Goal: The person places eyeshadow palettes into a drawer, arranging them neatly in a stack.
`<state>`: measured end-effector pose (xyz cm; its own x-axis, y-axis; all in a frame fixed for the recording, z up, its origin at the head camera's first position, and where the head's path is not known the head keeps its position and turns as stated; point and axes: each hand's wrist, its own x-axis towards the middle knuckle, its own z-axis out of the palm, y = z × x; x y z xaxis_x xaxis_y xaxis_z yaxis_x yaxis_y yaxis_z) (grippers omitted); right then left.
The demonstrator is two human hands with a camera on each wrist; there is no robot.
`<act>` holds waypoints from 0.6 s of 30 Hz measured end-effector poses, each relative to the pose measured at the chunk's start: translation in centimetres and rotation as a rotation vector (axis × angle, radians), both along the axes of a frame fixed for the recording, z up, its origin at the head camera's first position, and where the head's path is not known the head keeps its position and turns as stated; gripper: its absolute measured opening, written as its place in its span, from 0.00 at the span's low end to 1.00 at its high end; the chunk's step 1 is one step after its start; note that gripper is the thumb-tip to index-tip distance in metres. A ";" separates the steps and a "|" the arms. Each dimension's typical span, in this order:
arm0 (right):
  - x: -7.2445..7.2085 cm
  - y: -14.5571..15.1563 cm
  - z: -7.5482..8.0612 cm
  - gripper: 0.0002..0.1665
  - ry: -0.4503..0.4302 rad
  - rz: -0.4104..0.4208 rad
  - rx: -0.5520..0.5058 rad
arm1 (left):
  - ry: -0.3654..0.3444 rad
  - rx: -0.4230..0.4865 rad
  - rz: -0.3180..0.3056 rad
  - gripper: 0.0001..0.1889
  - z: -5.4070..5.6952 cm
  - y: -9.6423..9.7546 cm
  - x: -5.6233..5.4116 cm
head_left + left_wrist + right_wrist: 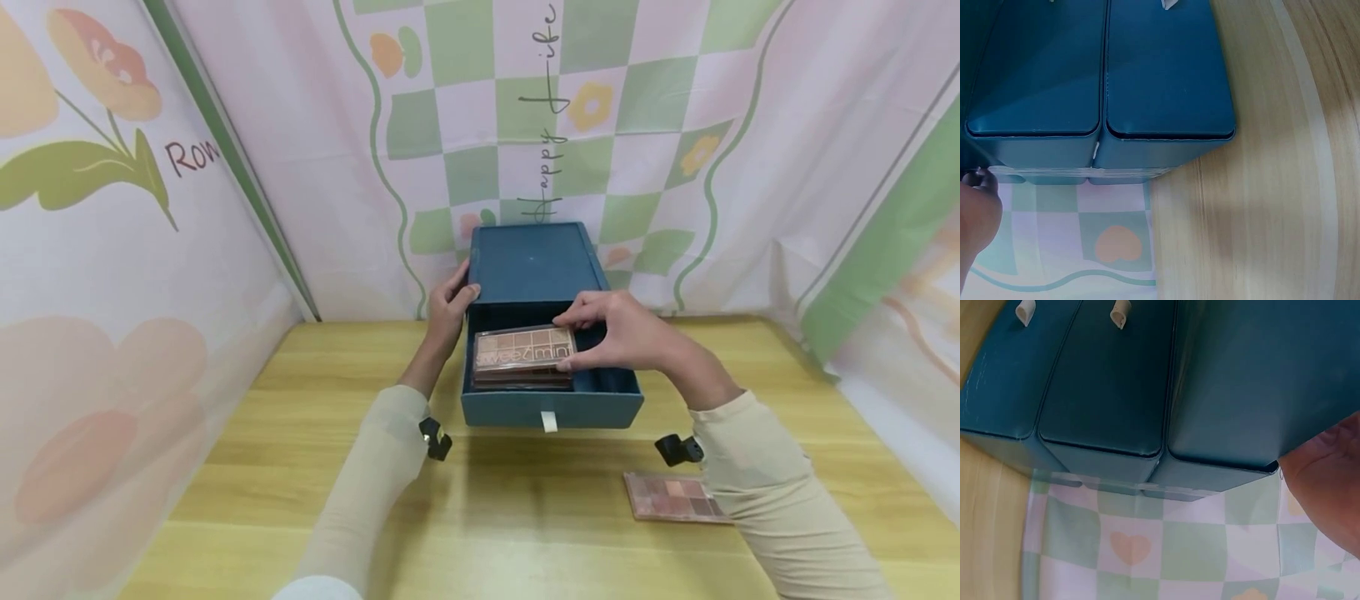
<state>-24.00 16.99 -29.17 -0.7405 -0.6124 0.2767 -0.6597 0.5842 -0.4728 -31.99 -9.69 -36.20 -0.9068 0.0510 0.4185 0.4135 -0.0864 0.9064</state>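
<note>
A dark teal drawer box [536, 258] stands against the back curtain, its top drawer [551, 410] pulled out toward me. Inside the drawer's left part, an eyeshadow palette [522, 347] with a clear lettered lid lies over at least one more palette. My right hand [630, 332] pinches the lettered palette's right end between thumb and fingers. At the box's left side, my left hand [448, 308] grips the front corner, thumb at the top edge. Both wrist views show the box's drawer fronts; the left hand [979, 209] and right hand [1329, 478] appear only in part there, palettes hidden.
Another eyeshadow palette [675, 497] with pinkish pans lies on the wooden table [525, 533], partly covered by the right sleeve. Patterned curtains [525, 108] enclose the back and sides. Lower drawers with small pale pull tabs [1120, 312] sit beneath the pulled-out one.
</note>
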 end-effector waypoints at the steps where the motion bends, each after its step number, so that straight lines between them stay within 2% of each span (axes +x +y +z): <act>1: 0.0 0.0 0.0 0.30 0.010 -0.001 0.012 | -0.002 0.001 -0.001 0.33 0.0 0.0 0.0; 10: 0.6 0.0 0.1 0.32 0.084 -0.021 0.114 | -0.003 0.016 0.004 0.33 -0.1 0.2 -0.1; 18: 1.0 0.0 0.2 0.34 0.077 -0.050 0.180 | -0.018 0.023 0.002 0.32 0.0 0.2 0.0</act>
